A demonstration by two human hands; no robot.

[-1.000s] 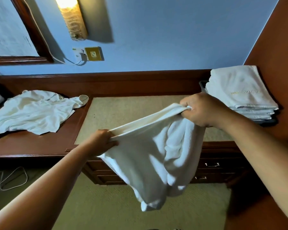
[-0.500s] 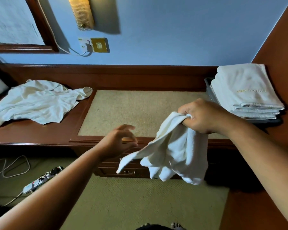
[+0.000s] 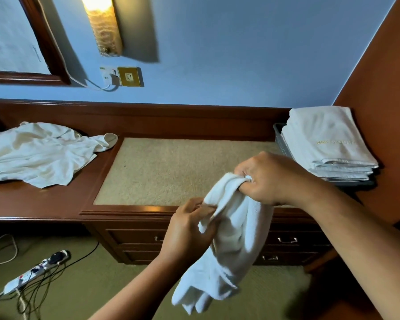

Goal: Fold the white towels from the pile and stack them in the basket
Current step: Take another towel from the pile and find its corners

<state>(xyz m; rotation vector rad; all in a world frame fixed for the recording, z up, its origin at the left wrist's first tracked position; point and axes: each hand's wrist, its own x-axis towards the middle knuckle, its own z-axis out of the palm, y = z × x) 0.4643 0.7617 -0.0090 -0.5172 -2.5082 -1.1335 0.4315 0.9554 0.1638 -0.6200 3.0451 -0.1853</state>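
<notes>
White towel (image 3: 231, 236) hangs bunched from both hands' fingers (image 3: 243, 181).

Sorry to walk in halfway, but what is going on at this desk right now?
A person holds a white towel in the air in front of the wooden desk. The right hand grips its bunched top, and the left hand pinches the cloth just below. It hangs crumpled, not yet folded. A loose pile lies on the desk's left end; a folded stack sits in the basket at the right.
</notes>
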